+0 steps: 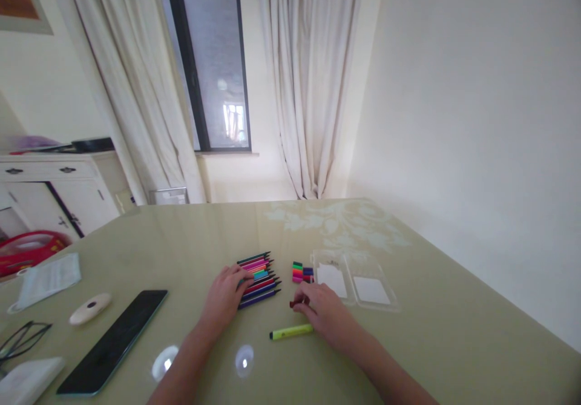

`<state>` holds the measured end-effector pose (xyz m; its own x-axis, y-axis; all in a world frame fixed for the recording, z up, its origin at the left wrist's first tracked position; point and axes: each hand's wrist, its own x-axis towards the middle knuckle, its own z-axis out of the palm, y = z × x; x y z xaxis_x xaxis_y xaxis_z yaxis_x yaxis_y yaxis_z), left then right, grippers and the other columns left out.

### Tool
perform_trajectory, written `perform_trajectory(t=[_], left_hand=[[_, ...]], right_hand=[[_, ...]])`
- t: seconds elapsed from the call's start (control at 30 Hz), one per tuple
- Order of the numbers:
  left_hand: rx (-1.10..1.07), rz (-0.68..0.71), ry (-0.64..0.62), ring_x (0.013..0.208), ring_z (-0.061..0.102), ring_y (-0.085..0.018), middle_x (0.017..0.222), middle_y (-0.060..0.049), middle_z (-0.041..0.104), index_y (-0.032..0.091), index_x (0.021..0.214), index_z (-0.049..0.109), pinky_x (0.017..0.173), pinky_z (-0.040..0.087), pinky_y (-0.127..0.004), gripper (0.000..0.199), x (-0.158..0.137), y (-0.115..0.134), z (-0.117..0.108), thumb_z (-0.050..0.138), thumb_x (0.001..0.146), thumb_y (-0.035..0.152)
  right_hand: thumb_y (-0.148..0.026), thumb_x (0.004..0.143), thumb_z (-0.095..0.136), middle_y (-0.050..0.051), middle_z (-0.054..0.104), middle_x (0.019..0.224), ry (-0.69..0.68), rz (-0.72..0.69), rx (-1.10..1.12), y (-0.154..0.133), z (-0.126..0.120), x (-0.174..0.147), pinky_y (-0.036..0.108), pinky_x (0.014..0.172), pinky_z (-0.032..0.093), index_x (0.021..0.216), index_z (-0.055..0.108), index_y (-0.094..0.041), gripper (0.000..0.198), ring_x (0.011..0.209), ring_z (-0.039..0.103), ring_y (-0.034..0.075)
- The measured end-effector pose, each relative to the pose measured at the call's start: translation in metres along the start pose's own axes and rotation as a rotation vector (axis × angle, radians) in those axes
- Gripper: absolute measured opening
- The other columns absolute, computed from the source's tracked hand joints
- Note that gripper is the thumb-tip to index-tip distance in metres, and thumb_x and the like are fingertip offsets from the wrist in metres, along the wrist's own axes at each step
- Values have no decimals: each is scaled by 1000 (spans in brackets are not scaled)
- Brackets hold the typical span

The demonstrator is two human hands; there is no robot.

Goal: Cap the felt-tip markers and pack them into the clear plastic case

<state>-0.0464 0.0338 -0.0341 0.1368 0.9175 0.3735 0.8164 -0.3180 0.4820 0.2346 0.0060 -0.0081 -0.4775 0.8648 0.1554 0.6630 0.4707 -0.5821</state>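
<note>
Several coloured felt-tip pens (258, 299) lie side by side in a row, their dark points to the right. Over the row's left side rests my left hand (226, 292), its thumb and forefinger closed at a light blue pen (260, 276). My right hand (329, 311) pinches a small dark red piece (292, 304), mostly hidden by the fingers. Just beyond it sit small coloured blocks (297, 272) in short stacks; they may be pen caps. A yellow-green marker (290, 332) with a black end lies below my right hand.
An open clear plastic case (390, 296) with white cards lies right of the blocks. On the left are a black tablet or phone (115, 341), a white oval object (90, 309), glasses (25, 339), a face mask (48, 279) and a white box (29, 381). A wall borders the right.
</note>
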Motion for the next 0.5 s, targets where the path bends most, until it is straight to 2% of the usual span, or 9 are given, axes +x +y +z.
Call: perform_trajectory(t=[0.13, 0.27, 0.5], left_hand=[[48, -14, 36, 100, 62, -27, 102, -7, 73, 27, 102, 78, 95, 47, -41, 36, 2, -4, -1, 44, 101, 39], [198, -108, 109, 101, 61, -26, 112, -6, 72, 26, 111, 76, 98, 46, -39, 37, 3, -15, 0, 41, 101, 31], [245, -161, 101, 100, 60, -24, 116, -5, 71, 28, 108, 77, 94, 47, -37, 33, 4, -26, 7, 45, 100, 32]], right_hand=[[-17, 91, 63, 2, 78, 96, 28, -6, 87, 2, -1, 0, 29, 85, 46, 92, 71, -22, 9, 94, 70, 21], [-15, 88, 63, 2, 79, 97, 32, 6, 142, 3, 1, 2, 29, 84, 47, 92, 72, -23, 13, 93, 72, 20], [-14, 87, 66, 2, 78, 97, 31, 6, 114, 3, 2, 3, 28, 85, 47, 93, 74, -22, 13, 94, 70, 20]])
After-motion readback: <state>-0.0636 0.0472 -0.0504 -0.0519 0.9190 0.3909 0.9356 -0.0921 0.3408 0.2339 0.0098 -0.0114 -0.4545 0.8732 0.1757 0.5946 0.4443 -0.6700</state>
